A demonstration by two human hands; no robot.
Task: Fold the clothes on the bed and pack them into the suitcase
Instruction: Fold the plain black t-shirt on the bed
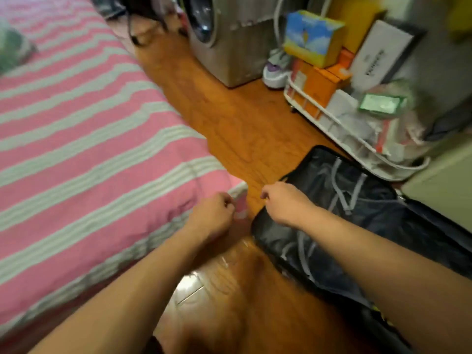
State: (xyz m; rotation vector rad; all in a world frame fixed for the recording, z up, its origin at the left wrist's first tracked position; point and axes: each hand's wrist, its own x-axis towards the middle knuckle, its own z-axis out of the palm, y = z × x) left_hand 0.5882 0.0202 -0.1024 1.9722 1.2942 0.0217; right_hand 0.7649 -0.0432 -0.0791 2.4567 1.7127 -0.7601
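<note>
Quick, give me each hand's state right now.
Left hand: fingers curled, empty, by the bed's corner.
Right hand: fingers curled, empty, over the open suitcase.

Whole frame softened by motion blur. The bed (84,139) is cut off by the left and top edges. A greenish shape (12,51) on it at far left is too smeared to be identified. The suitcase (357,213) is cut by the right edge and partly covered by the right forearm. Fingers of the left hand (213,217) and right hand (283,201) are curled under; whether anything is held cannot be told. Box lettering (374,62) is unreadable.
</note>
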